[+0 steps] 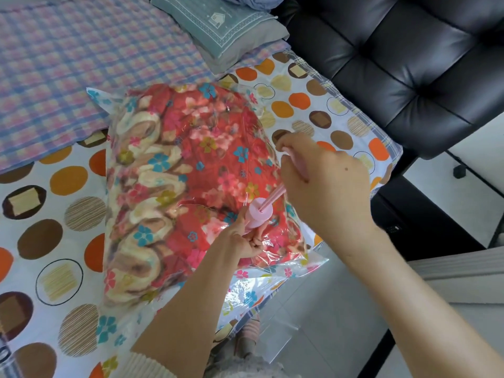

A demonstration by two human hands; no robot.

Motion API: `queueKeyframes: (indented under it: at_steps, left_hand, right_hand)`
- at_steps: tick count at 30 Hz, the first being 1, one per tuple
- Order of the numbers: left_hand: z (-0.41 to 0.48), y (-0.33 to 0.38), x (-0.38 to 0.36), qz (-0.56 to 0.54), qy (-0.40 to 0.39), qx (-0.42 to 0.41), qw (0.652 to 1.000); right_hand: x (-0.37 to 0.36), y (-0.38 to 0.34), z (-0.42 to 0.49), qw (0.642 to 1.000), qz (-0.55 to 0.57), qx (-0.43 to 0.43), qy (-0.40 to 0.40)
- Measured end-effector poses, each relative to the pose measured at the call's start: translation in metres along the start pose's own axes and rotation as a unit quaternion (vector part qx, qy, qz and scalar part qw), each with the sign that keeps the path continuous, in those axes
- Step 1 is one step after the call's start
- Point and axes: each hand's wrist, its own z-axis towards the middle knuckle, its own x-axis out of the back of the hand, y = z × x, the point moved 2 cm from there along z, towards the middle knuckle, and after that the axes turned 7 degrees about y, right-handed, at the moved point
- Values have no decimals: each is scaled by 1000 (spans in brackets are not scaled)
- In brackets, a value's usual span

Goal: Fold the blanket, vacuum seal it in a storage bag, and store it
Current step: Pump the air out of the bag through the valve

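left hand (pixel 241 241) grips the pink plastic pump barrel (pixel 259 215), right hand (pixel 324 181) its plunger (pixel 273 195). tilting could unseat it, leaking air.

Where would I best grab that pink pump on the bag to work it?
Probably two places: hold the barrel low, from the near side, as the left hand does, steadying it on the bag; the right hand grips the top handle, since the thin rod pulls out there.

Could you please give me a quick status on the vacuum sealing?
Left hand grips pink pump barrel, right hand grips its raised handle. Blanket inside storage bag, bag puffy. Nothing blocking the pump.
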Motion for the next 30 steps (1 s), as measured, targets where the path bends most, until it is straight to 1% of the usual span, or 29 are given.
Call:
queueKeyframes:
  at_steps: [1, 2, 3, 4, 5, 6, 7, 8, 10, 11, 12, 14, 15, 16, 17, 18, 19, 20, 22, 23, 24, 25, 26, 27, 28, 29, 30]
  left_hand:
    - [1, 0, 0, 0, 4, -2, 1000]
    - [0, -2, 0, 7, 11, -3, 1000]
    - [0, -5, -1, 19, 17, -3, 1000]
    - [-2, -6, -2, 28, 20, -6, 999]
    - [-3, -8, -3, 32, 22, -11, 999]
    - [-5, -7, -4, 29, 21, -15, 999]
    - [-5, -5, -3, 22, 19, -16, 999]
    - [-5, -3, -2, 17, 17, -13, 1000]
    - [-7, 1, 1, 13, 11, -1, 1000]
    - [-7, 1, 3, 11, 12, 1, 1000]
    - [-8, 0, 4, 10, 14, 0, 1000]
    - [-9, -3, 6, 17, 23, -7, 1000]
    - [-9, -6, 5, 21, 31, -9, 999]
    - [-11, -8, 4, 23, 39, -11, 999]
    - [-12, -9, 2, 25, 43, -16, 999]
    - [-14, -10, 1, 22, 40, -21, 999]
    - [-14, -8, 1, 16, 35, -26, 999]
    - [-15, -7, 1, 13, 30, -25, 999]
    - [-14, -3, 3, 18, 25, -15, 999]
    - [-13, -2, 4, 22, 27, -14, 999]
    - [-14, -1, 4, 23, 31, -15, 999]
    - [-14, -2, 3, 24, 36, -17, 999]
    - [-14, -4, 3, 29, 39, -17, 999]
    - [-14, -6, 2, 37, 41, -18, 998]
    - [-15, -7, 2, 42, 43, -17, 998]
    - [-16, -8, 2, 44, 39, -19, 998]
    - [-16, -6, 2, 35, 33, -22, 999]
  right_hand:
    - [-5, 2, -7, 999, 18, -36, -14]
    - [-18, 6, -24, 998, 22, -52, -31]
    - [-35, 7, -41, 996, 2, -35, -77]
    - [-51, 6, -52, 985, -32, -15, -167]
    - [-63, 8, -54, 974, -67, 12, -218]
    - [-64, 9, -46, 970, -87, 36, -225]
    - [-57, 8, -31, 969, -86, 57, -225]
    - [-42, 5, -14, 975, -62, 69, -203]
    - [0, -6, 14, 994, -11, 84, -66]
    - [14, -9, 19, 997, -1, 76, -30]
    - [11, -7, 11, 998, 8, 48, -30]
    - [-12, -3, -20, 996, 2, 1, -93]
    - [-32, -3, -38, 990, -29, 8, -141]
    - [-51, 0, -52, 976, -66, 19, -204]
    - [-62, 4, -58, 965, -100, 27, -241]
    - [-61, 5, -54, 964, -111, 46, -239]
    - [-53, 6, -43, 967, -97, 65, -225]
    - [-39, 4, -30, 977, -62, 63, -194]
    - [-5, -3, -7, 998, -10, 43, -50]
    - [0, -3, -4, 1000, 5, 22, -8]
    - [-8, 1, -11, 1000, 20, -3, -11]
    - [-20, 1, -23, 1000, 4, -7, -24]
    - [-37, -2, -40, 994, -34, -3, -103]
    - [-57, 0, -55, 981, -70, 14, -182]
    - [-68, 3, -61, 971, -96, 45, -213]
    - [-67, 5, -53, 967, -101, 66, -225]
    - [-57, 6, -37, 974, -67, 80, -199]
